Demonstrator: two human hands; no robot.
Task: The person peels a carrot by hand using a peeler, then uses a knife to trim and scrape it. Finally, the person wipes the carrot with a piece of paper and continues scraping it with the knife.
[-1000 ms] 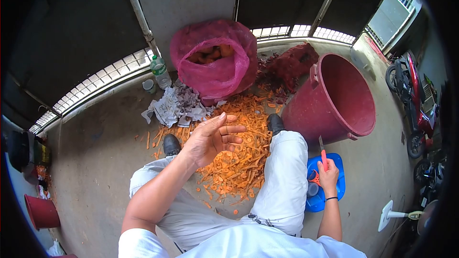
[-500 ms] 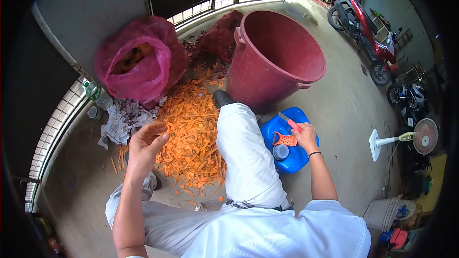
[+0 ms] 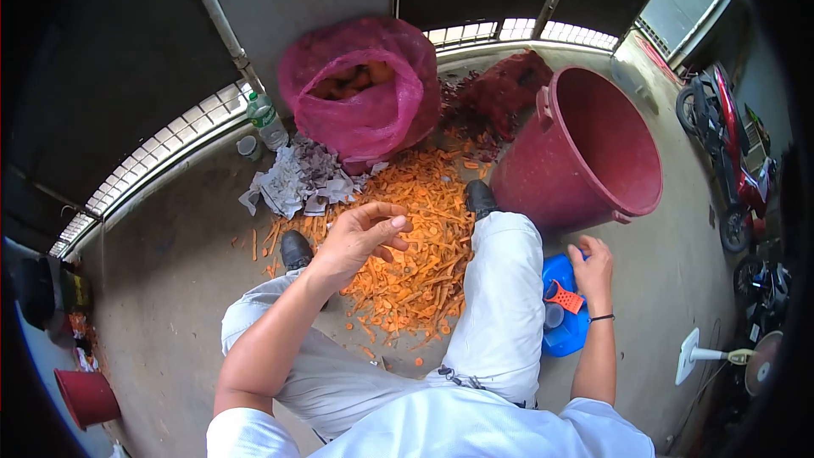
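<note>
My left hand [image 3: 358,242] is raised over a heap of orange carrot peelings and slices [image 3: 415,280]. Its fingers are loosely curved and apart, and nothing shows in them. My right hand [image 3: 593,267] is at the far right side of a blue plastic jug [image 3: 560,341] lying beside my right leg. Its fingers are bent and slightly apart, with no knife visible; the hand hides part of the jug. On the jug rests an orange slotted tool, like a peeler or grater [image 3: 564,297], close to a round translucent cap [image 3: 554,315].
A pink mesh sack [image 3: 365,123] of carrots stands behind the heap, with crumpled paper [image 3: 301,178] and a plastic bottle [image 3: 267,121] to its left. A large red bin [image 3: 543,165] leans at right. Further right are a fan [image 3: 691,356] and a motorbike [image 3: 733,144].
The red-handled knife that was in my right hand is out of sight. My right hand has shifted to the jug's far edge. The view has swung left.
</note>
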